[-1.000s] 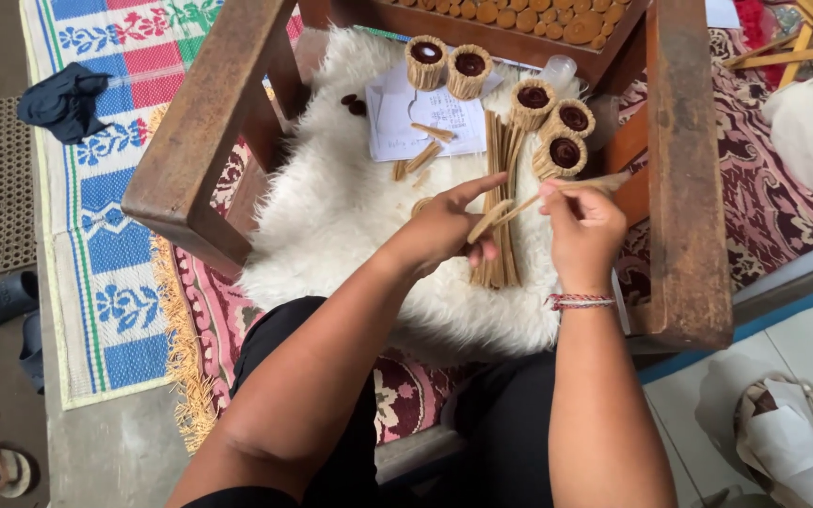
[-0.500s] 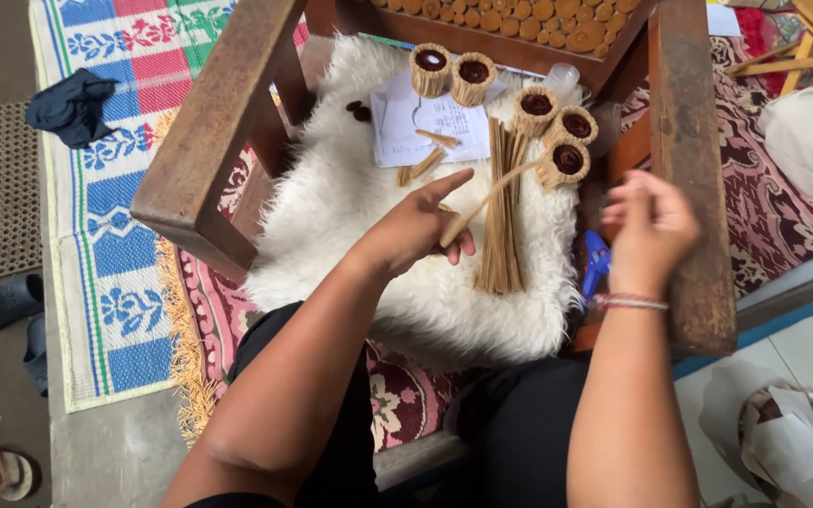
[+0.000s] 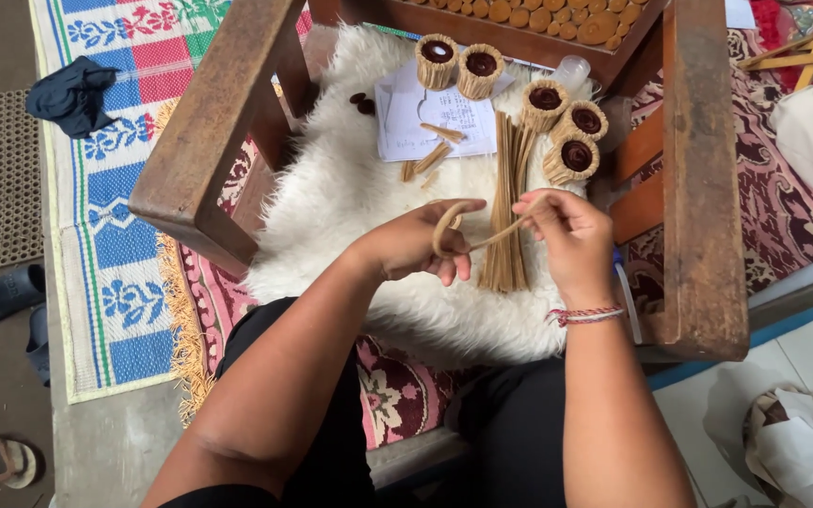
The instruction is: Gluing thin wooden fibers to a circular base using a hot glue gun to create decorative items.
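progress looks midway: 5 woven cups (image 3: 546, 103) stand at the chair's back edge; left hand (image 3: 416, 245) and right hand (image 3: 566, 230) both pinch a half-curled strip (image 3: 458, 235) above the loose bundle (image 3: 505, 207).

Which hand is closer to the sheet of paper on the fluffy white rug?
Left. The left hand sits just below the paper; the right hand lies further off, to its lower right.

Right hand (image 3: 571, 235) back from chair arm at 3 o'clock, now pinching strip (image 3: 482, 240) end near left hand (image 3: 416, 246). Strip was straight, now curled into loop around left fingers
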